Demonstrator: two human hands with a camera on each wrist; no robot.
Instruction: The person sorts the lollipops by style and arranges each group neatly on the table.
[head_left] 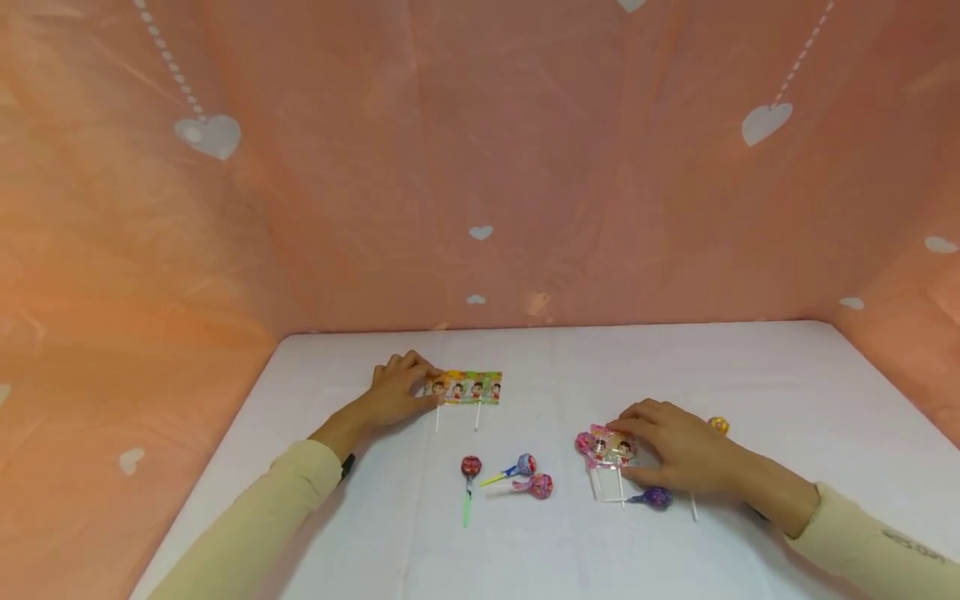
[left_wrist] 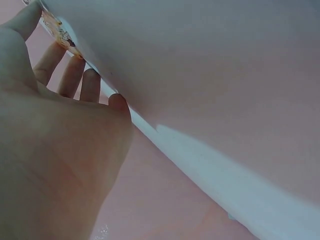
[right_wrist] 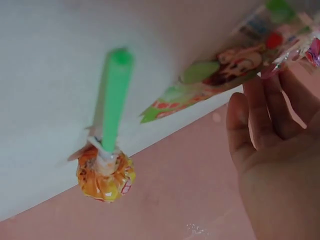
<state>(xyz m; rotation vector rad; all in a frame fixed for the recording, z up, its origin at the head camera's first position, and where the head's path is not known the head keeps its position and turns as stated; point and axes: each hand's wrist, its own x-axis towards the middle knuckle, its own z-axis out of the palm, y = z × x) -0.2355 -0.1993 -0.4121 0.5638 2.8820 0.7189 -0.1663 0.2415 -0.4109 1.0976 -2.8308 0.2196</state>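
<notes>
On the white bench (head_left: 390, 550), a flat green-and-orange cartoon-printed packet (head_left: 474, 387) is gripped by the left hand (head_left: 394, 393) and, well apart, a flat pink-and-clear plastic packet (head_left: 612, 448) by the right hand (head_left: 684, 446); the round purple-wrapped lollipop (head_left: 657, 498) just beside could be knocked if that hand is dragged low

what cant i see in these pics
- Head view: upper end of one white stick, behind right hand
- Head view: lettering on right sleeve, too small
- Left wrist view: print on the packet, blurred
- Right wrist view: a pink wrapper, cut off by the right edge
</notes>
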